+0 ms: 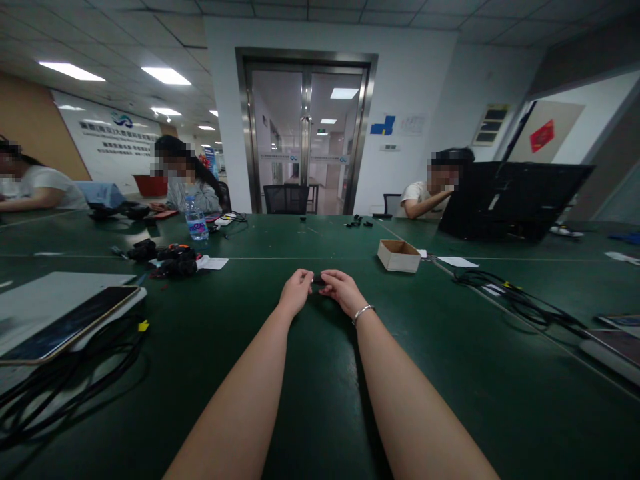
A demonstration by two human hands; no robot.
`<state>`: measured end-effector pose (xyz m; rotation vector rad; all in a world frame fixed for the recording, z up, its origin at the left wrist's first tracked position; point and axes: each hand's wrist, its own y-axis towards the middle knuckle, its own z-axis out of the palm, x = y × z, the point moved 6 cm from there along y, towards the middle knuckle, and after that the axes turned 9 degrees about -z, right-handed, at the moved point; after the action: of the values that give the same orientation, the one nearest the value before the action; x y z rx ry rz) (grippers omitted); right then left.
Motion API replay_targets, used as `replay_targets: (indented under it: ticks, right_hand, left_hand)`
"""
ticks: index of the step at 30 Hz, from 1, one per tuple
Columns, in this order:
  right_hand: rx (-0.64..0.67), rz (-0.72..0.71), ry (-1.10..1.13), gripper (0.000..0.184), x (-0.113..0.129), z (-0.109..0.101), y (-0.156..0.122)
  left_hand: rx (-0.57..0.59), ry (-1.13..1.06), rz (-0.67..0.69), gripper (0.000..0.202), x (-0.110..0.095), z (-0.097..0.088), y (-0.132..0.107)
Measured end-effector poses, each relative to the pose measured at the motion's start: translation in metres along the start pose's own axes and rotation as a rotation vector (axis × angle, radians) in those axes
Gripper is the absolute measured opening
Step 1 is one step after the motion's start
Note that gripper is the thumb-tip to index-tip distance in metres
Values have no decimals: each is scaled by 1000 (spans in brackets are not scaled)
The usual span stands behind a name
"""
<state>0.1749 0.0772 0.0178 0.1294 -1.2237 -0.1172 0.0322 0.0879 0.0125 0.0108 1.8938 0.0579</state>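
Both my arms reach out over the dark green table [320,373]. Between my hands is a small black object [317,281]; a light, shiny bit shows at its left end, and its kind is too small to make out. My left hand [297,292] pinches that left end between thumb and fingers. On the other side, my right hand [342,291] grips the right end, with a silver bracelet [363,313] around the wrist. The fingers cover much of the object. To the right of my right hand stands an open white box [399,257].
Left are a phone [70,323], coiled black cables [107,367], black gear [175,259] and a water bottle [196,219]. Small black pieces [357,221] lie ahead. More cables [525,300] and a large black monitor [515,200] are on the right. Several people sit around the table.
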Motion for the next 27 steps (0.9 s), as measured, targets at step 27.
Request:
replay_targets:
  ticks: [27]
  right_hand:
    - [13,6,3,15,0,0,0]
  left_hand:
    - [-33,32,19,24,-1,-1,1]
